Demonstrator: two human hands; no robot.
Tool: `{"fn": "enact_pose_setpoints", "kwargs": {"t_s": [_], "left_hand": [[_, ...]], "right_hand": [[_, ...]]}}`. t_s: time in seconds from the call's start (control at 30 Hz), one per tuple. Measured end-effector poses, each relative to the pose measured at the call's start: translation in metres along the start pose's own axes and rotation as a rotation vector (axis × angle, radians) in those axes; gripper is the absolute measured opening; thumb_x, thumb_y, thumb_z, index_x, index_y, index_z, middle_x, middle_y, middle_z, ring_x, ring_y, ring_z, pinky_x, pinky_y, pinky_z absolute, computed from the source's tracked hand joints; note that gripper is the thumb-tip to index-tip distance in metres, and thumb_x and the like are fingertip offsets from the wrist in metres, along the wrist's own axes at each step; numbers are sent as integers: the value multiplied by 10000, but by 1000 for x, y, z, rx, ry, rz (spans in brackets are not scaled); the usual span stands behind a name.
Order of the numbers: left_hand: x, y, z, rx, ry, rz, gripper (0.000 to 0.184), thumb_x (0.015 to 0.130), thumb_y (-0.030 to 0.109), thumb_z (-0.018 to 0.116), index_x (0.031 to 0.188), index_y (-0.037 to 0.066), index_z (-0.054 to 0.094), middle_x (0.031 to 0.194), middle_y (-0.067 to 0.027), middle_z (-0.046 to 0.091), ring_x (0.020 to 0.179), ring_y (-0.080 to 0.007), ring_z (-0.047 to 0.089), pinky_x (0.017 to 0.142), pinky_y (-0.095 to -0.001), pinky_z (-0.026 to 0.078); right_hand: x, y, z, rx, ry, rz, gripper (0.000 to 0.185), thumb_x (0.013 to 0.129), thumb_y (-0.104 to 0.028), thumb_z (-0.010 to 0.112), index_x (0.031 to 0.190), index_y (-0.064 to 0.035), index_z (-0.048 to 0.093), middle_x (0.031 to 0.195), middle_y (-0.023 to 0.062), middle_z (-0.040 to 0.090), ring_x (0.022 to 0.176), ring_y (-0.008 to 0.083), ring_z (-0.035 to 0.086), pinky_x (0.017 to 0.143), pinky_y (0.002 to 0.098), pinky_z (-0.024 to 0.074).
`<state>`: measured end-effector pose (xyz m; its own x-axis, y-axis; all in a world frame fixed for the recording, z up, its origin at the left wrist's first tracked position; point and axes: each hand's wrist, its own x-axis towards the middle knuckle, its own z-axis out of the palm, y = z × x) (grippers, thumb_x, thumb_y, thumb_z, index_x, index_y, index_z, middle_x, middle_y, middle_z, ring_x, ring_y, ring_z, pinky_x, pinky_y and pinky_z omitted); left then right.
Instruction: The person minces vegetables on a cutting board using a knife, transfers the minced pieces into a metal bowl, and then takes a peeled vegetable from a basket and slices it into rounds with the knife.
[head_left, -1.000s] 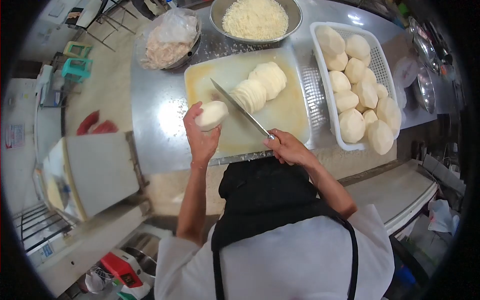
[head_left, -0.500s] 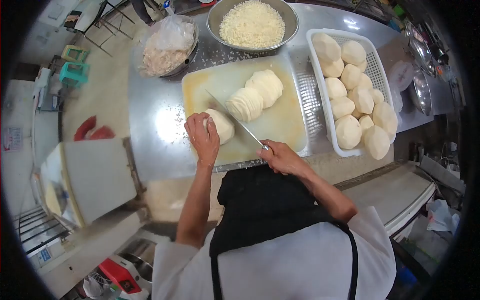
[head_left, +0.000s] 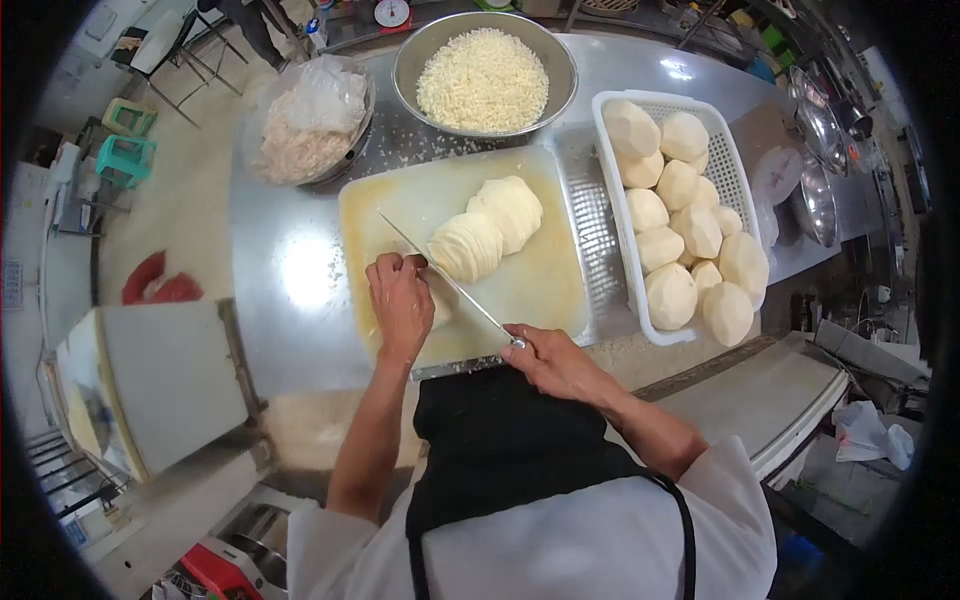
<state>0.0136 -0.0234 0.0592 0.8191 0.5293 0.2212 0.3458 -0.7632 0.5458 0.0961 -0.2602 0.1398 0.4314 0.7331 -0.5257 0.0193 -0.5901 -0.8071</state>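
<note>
My right hand (head_left: 553, 362) is closed round the handle of a kitchen knife (head_left: 460, 290), whose long blade slants up and left over the cutting board (head_left: 550, 310). My left hand (head_left: 402, 305) grips a peeled pale root vegetable (head_left: 440, 305), seemingly a jicama, with curled fingers close to the blade. Much of that piece is hidden by the hand and knife. Just beyond the blade lie thin slices (head_left: 465, 248) fanned in a stack, with a second sliced stack (head_left: 508, 212) touching it farther right.
A metal bowl (head_left: 402, 85) of chopped white bits stands behind the board. At its left is a bowl holding a plastic bag (head_left: 325, 105) over pale, shredded-looking food. A white basket (head_left: 612, 200) of peeled vegetables sits at the right. Crumbs dot the metal table (head_left: 290, 330).
The camera view has shifted, moving the scene left and slightly down. The knife now lies closer to my left hand, covering more of the held vegetable.
</note>
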Motion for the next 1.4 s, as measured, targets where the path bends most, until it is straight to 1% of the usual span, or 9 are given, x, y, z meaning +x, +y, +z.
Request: {"fn": "enact_pose_setpoints", "kwargs": {"t_s": [0.17,0.47,0.5,0.63,0.73,0.77,0.87,1.3,1.4], "left_hand": [[-4,-6,5,-10,26,2,258,814,4,578,1054,45,665,1064,-166,529,1036,-373,487,910,-478,424],[-2,-9,6,-18,19,23,283,785,-18,587,1052,45,656,1104,-174,538,1068,-384,481,922,-496,416],[-3,-10,7,-24,10,27,285,784,-22,587,1053,44,655,1107,-175,540,1068,-386,481,923,-497,415],[-2,-7,6,-18,33,53,266,837,-21,507,1066,-8,644,1043,-215,537,1023,-393,479,911,-494,401],[-4,-7,9,-52,54,27,298,790,-35,557,1063,36,651,1055,-190,537,1029,-387,483,916,-491,408],[-5,-9,9,-70,46,20,280,798,-25,560,1057,35,648,1061,-190,537,1020,-383,479,915,-493,406],[-5,-8,8,-90,43,5,275,796,-18,555,1048,35,651,1065,-188,537,1017,-382,476,921,-495,404],[-1,-12,14,-93,69,37,221,804,-7,551,1005,5,640,1048,-196,534,1017,-389,482,901,-500,403],[-1,-12,10,-84,72,42,212,809,-9,548,1001,10,636,1046,-194,537,1017,-387,484,899,-499,403]], "right_hand": [[-5,-18,-8,-2,-72,86,525,1032,-352,577,1324,84,596,998,297,710,968,413,710,911,444,524],[81,-2,15,-12,-17,-135,452,1041,-372,540,1047,70,638,812,268,669,794,430,686,763,490,522],[64,-24,6,64,-113,95,460,1042,-375,536,1053,73,643,818,271,675,800,440,688,772,483,526],[21,-22,1,22,18,-70,447,1032,-373,556,1067,61,657,858,302,682,830,433,696,783,491,523],[66,7,16,-33,22,-187,411,1049,-346,552,1095,55,629,688,142,605,615,230,600,644,393,503],[85,23,26,-48,69,-276,430,1048,-354,544,1090,67,625,667,142,589,605,224,588,631,380,499],[61,-27,3,19,-91,69,489,1028,-397,544,1070,81,643,830,296,666,805,433,679,768,486,518],[32,-21,2,15,21,-127,472,1029,-382,537,1108,67,660,838,290,673,811,445,678,783,497,516],[45,-25,-1,-1,-114,80,480,1030,-383,543,1142,68,662,882,298,680,850,438,683,808,490,513]]}}
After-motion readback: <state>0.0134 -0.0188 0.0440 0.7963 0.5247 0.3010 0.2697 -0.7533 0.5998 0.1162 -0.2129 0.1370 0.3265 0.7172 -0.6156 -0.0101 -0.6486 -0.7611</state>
